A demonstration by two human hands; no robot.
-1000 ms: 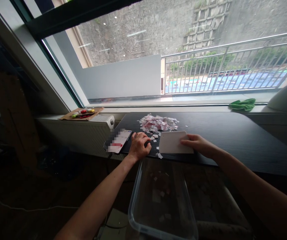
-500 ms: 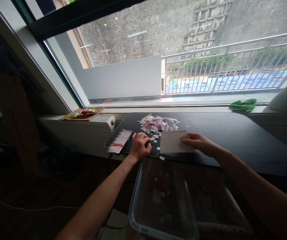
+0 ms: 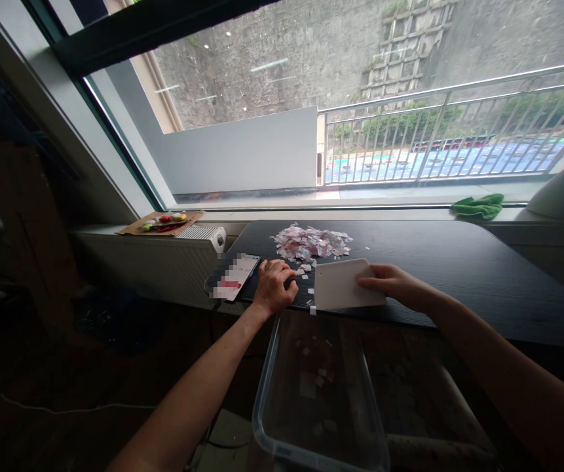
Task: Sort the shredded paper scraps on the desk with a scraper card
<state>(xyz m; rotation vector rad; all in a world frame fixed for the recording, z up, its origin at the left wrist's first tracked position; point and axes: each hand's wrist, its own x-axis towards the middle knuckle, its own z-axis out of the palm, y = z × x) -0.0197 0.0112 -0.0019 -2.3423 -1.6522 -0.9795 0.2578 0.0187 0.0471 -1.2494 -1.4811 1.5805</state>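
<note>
My right hand (image 3: 384,280) grips a flat white scraper (image 3: 341,284) with rounded corners and a small hole, thumb on its near face. The scraper stands tilted at the front edge of the dark table (image 3: 439,262). My left hand (image 3: 274,287) rests on the tabletop with fingers loosely bent, thumb apart and nothing visible in it. Between the hands lie loose paper scraps (image 3: 304,268), and one scrap (image 3: 313,311) hangs at the table edge. Behind them is a heap of small paper pieces (image 3: 311,242). Below the edge, a clear plastic bin (image 3: 262,400) holds several scraps.
A phone (image 3: 238,275) lies left of my left hand. Beyond it are a radiator (image 3: 164,259) and cardboard with small colourful items (image 3: 164,223). A green cloth (image 3: 478,207) lies on the sill by the window. A white cable (image 3: 65,412) runs across the dark floor.
The scraper has shifted slightly toward me, its lower edge now nearer the table's edge. The scrap at that edge has moved a little left and turned. My left hand has hardly moved.
</note>
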